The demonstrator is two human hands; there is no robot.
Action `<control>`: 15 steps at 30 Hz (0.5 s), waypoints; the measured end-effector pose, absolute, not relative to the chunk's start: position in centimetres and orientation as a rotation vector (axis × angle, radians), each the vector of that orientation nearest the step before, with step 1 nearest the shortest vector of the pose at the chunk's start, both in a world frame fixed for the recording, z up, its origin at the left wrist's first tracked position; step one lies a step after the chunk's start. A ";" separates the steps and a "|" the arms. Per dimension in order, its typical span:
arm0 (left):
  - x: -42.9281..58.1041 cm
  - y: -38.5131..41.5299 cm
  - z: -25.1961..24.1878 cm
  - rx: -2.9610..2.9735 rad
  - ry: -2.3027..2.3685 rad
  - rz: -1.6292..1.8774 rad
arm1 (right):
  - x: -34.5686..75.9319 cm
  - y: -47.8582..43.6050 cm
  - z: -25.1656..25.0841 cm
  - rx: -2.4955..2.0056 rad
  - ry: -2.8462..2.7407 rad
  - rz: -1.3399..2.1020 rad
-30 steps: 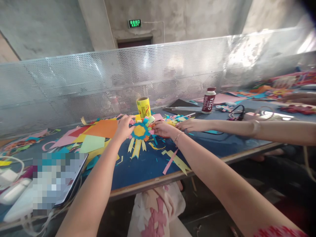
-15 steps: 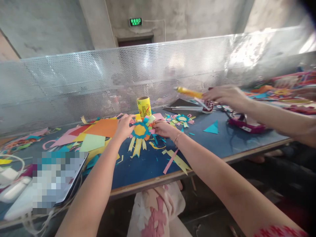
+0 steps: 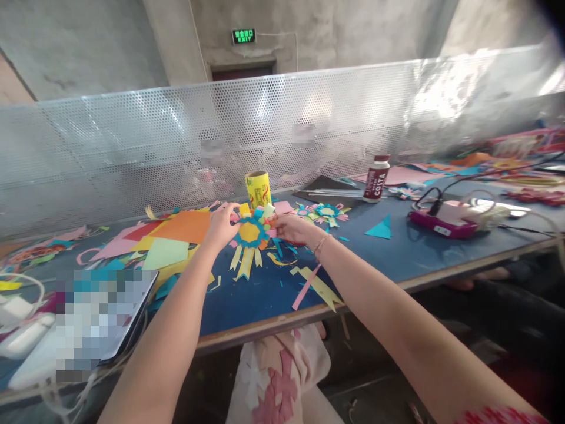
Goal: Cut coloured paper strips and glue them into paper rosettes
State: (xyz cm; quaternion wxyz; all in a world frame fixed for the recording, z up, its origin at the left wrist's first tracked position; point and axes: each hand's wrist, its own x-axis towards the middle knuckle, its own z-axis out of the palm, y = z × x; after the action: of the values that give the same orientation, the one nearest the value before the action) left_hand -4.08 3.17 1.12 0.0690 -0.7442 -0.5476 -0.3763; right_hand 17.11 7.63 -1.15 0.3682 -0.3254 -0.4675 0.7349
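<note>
Between my hands is a paper flower (image 3: pixel 251 234) with a yellow centre, a blue ring, multicoloured loops around the edge and yellow ribbon tails hanging toward me. My left hand (image 3: pixel 224 224) is closed on its left edge, fingertips partly hidden. From the other side, my right hand (image 3: pixel 295 228) pinches the loops at the right edge. Just behind the flower stands a yellow cardboard tube (image 3: pixel 258 189). Yellow and blue paper scraps (image 3: pixel 282 258) lie near my right hand, and a smaller paper flower (image 3: pixel 327 212) rests beyond it.
Coloured paper sheets (image 3: pixel 183 228) spread left of my hands. A laptop-like device (image 3: pixel 128 330) with cables sits at the left front. On the right are a brown bottle (image 3: pixel 376 179), a purple power strip (image 3: pixel 441 226) and a blue paper triangle (image 3: pixel 379 227). A perforated metal screen (image 3: pixel 176 141) runs behind.
The other person's arm, which held a yellow tube-like thing over the right side, has left the view, uncovering the bottle and power strip. My hands stay at the flower with little movement.
</note>
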 end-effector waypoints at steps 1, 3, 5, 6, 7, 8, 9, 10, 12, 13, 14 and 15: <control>-4.2 3.2 1.1 -2.245 -1.646 -1.145 | 17.1 7.6 -1.1 -0.830 -1.205 1.893; -4.3 3.2 1.0 -2.245 -1.655 -1.158 | 17.0 7.5 -1.0 -0.810 -1.212 1.898; -4.3 3.2 1.0 -2.242 -1.664 -1.164 | 16.9 7.5 -1.0 -0.801 -1.214 1.883; -4.2 3.2 1.1 -2.244 -1.664 -1.165 | 16.9 7.4 -1.0 -0.801 -1.215 1.868; -4.2 3.1 1.1 -2.248 -1.662 -1.165 | 16.9 7.4 -1.1 -0.802 -1.216 1.853; -4.1 3.1 1.1 -2.253 -1.658 -1.164 | 16.8 7.4 -1.1 -0.806 -1.218 1.842; -4.1 3.1 1.2 -2.259 -1.655 -1.162 | 16.8 7.3 -1.1 -0.810 -1.220 1.832; -4.0 3.1 1.2 -2.267 -1.653 -1.157 | 16.8 7.3 -1.1 -0.812 -1.221 1.823; -3.9 3.0 1.2 -2.279 -1.655 -1.148 | 16.7 7.3 -1.1 -0.814 -1.221 1.813; -3.9 3.0 1.2 -2.282 -1.657 -1.147 | 16.8 7.3 -1.1 -0.815 -1.221 1.811; -3.8 3.0 1.2 -2.284 -1.659 -1.148 | 16.8 7.4 -1.2 -0.813 -1.220 1.810; -3.8 3.0 1.2 -2.284 -1.660 -1.148 | 16.8 7.5 -1.3 -0.811 -1.218 1.812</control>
State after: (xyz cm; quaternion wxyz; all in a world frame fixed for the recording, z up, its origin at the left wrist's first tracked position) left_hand -3.81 3.01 1.24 0.0468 -0.7485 -0.5440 -0.3764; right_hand 16.78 7.50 -1.27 0.3951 -0.3199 -0.4804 0.7147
